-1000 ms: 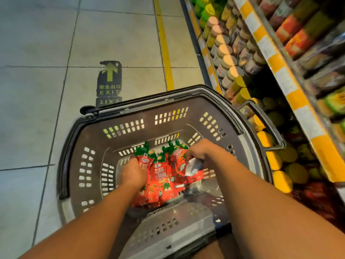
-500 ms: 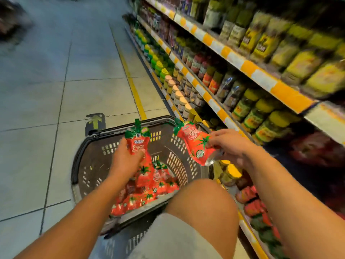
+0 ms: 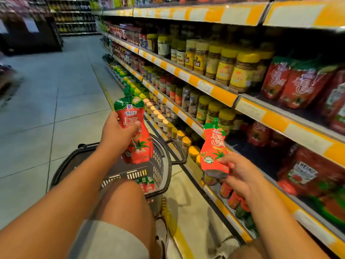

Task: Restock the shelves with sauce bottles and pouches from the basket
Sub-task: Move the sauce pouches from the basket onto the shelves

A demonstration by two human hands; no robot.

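Note:
My left hand [image 3: 116,135] grips a red tomato sauce pouch [image 3: 136,131] with a green top, held upright above the grey basket [image 3: 162,165]. My right hand [image 3: 239,172] pinches the lower end of a second red pouch [image 3: 213,148], held up in front of the lower shelves. More red pouches [image 3: 146,185] lie in the basket, partly hidden behind my knee. On the shelf at the right stand matching red pouches [image 3: 296,85] and a row of them lower down [image 3: 258,133].
Shelves with orange and white price strips [image 3: 222,92] run along the right, full of yellow-lidded jars [image 3: 240,71]. Large Heinz pouches [image 3: 308,174] sit at the lower right. Tiled aisle floor [image 3: 56,109] lies to the left. My knees are in the foreground.
Both hands have lifted a pouch out of the basket and risen. The right hand's pouch has moved towards the shelves, and my view has swung up from the basket to the shelving.

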